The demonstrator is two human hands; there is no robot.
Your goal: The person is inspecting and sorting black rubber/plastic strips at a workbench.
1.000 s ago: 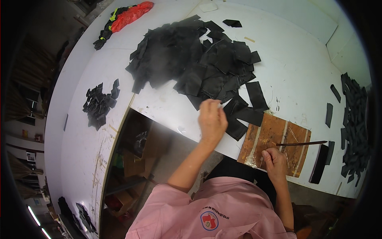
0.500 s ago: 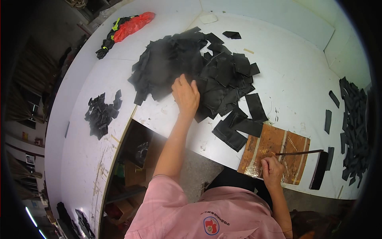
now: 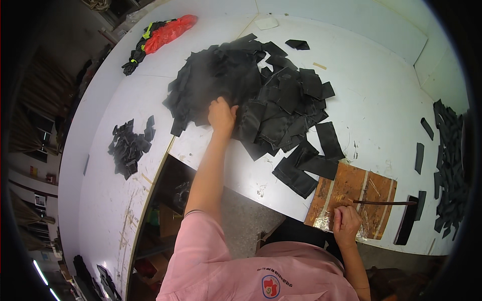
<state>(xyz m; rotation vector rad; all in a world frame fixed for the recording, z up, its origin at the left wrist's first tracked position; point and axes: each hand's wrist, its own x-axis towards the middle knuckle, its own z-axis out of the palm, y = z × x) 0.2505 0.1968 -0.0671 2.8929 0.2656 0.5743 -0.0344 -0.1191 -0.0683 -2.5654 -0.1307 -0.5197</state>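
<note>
At the near edge of a big heap of black fabric pieces (image 3: 281,95), my left hand (image 3: 222,116) has its fingers curled onto the cloth, gripping at a piece there. Which piece it pinches is partly hidden by the fingers. My right hand (image 3: 346,223) rests on the near side of a brown board (image 3: 374,210) with clear tape and pale strips, its fingers drawn together. Whatever they hold, if anything, is hidden. Just beyond those fingers lies the end of a thin dark stick (image 3: 384,203), which reaches right to a long black block (image 3: 405,220).
A smaller heap of black scraps (image 3: 129,150) lies at the left. Far left is a red plastic bag (image 3: 170,34) beside dark cloth with yellow-green ties. Many narrow black strips (image 3: 447,170) are piled along the right. The white table (image 3: 366,105) has a cut-out edge at my body.
My left hand has shifted slightly left, and its fingers have curled in on the black cloth. A fabric piece right of it now lies differently. My right hand stays by the board's near edge.
</note>
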